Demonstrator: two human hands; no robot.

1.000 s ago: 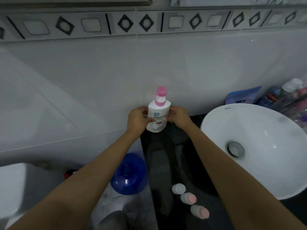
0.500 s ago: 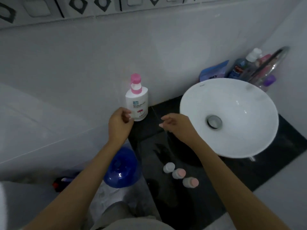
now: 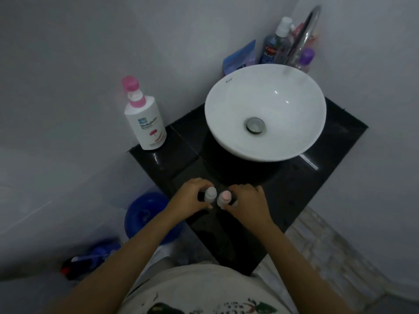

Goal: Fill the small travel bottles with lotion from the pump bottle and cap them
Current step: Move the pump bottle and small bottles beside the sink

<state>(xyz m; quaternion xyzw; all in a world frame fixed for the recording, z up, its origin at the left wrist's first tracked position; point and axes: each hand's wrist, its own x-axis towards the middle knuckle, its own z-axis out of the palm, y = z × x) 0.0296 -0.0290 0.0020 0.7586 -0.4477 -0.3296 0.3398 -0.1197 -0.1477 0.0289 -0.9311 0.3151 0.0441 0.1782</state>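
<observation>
I'm gripping the white-capped travel bottle [image 3: 210,195] in my left hand [image 3: 192,196] and the pink-capped one [image 3: 224,198] in my right hand [image 3: 247,203], near tabletop [image 3: 294,189] edge; both capped, filling seemingly unstarted, pump bottle [image 3: 146,120] standing far-left.

L hand [image 3: 189,197] grips white-capped travel bottle [image 3: 210,194], R hand [image 3: 248,201] grips pink-capped one [image 3: 224,198], side by side on black counter [image 3: 317,177]. Pump bottle [image 3: 146,118] at 11 o'clock; basin [image 3: 265,112] at 1.
</observation>
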